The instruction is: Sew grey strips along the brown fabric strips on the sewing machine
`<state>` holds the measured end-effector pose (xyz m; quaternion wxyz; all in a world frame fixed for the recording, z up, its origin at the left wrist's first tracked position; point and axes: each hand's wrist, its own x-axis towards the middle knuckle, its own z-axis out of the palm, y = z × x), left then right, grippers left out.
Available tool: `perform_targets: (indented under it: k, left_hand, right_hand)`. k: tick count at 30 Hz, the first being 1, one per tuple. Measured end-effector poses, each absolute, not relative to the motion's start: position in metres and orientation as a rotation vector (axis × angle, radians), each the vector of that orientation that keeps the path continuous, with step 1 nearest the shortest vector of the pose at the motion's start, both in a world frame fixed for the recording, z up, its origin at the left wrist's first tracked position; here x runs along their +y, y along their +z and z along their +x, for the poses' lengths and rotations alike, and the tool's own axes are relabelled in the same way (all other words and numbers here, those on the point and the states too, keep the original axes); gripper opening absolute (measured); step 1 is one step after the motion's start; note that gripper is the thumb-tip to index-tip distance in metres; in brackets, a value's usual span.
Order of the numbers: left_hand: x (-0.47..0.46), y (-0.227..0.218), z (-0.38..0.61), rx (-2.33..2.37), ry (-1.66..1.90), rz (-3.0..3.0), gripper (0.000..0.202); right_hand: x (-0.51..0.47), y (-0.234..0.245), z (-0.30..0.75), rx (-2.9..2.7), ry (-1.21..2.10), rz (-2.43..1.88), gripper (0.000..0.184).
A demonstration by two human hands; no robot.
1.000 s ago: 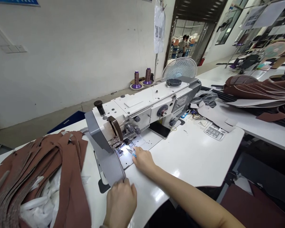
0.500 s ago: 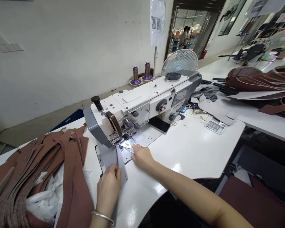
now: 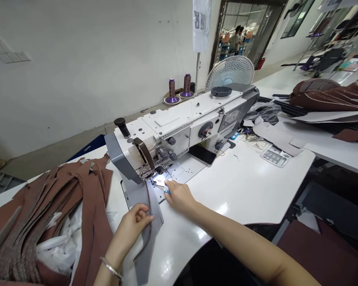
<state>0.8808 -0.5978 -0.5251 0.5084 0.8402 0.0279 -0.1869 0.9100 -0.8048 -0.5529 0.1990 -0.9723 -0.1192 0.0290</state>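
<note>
A white and grey sewing machine [image 3: 179, 127] stands on the white table, its lamp lighting the needle area. A long grey strip [image 3: 146, 254] with a dark brown piped edge runs from under the presser foot [image 3: 151, 182] toward me. My right hand [image 3: 179, 195] is closed on small blue-handled thread snips [image 3: 167, 190], their metal tips pointing at the needle area. Over the strip's left side is my left hand [image 3: 134, 224], a bangle on its wrist. Its thumb and forefinger are apart and nothing shows between them; the other fingers curl inward.
Brown cut pieces [image 3: 92, 206] lie heaped at the left with white cloth [image 3: 59, 248]. Beneath the machine arm lies a black phone [image 3: 202, 154]. Two thread cones [image 3: 172, 89] and a fan [image 3: 231, 73] stand behind. A parts tray [image 3: 275, 156] sits at the right.
My left hand has loosened from the strip and shifted left, its thumb and forefinger parting. More of the strip's near end shows. My right hand keeps the snips near the needle.
</note>
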Motion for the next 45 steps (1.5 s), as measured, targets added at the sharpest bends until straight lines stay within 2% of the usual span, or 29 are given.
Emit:
perform_targets:
  k: [3, 11, 17, 21, 29, 38, 45]
  left_hand:
    - [-0.604, -0.530, 0.880, 0.101, -0.404, 2.022, 0.041]
    - [-0.608, -0.528, 0.885, 0.213, -0.513, 1.865, 0.049]
    - [-0.607, -0.531, 0.884, 0.207, -0.527, 1.830, 0.049]
    - [-0.604, -0.545, 0.882, 0.205, -0.523, 1.853, 0.049]
    - [-0.605, -0.548, 0.879, 0.184, -0.486, 2.044, 0.042]
    - [-0.601, -0.543, 0.880, 0.002, -0.365, 2.456, 0.025]
    - [-0.613, -0.526, 0.870, 0.014, -0.367, 2.700, 0.024]
  right_hand:
    - [-0.804, -0.551, 0.907, -0.384, 0.080, -2.704, 0.038]
    - [-0.805, -0.546, 0.900, -0.564, 0.028, -2.608, 0.042]
    - [-0.810, -0.514, 0.885, -0.896, 0.221, -2.569, 0.029]
    - [-0.806, -0.501, 0.873, -1.012, 0.178, -2.700, 0.025]
    - [-0.798, -0.495, 0.868, -1.111, 0.138, -2.764, 0.018]
    - [-0.788, -0.490, 0.860, -1.140, 0.144, -2.810, 0.014]
    - [-0.780, -0.493, 0.859, -1.151, 0.099, -2.813, 0.014]
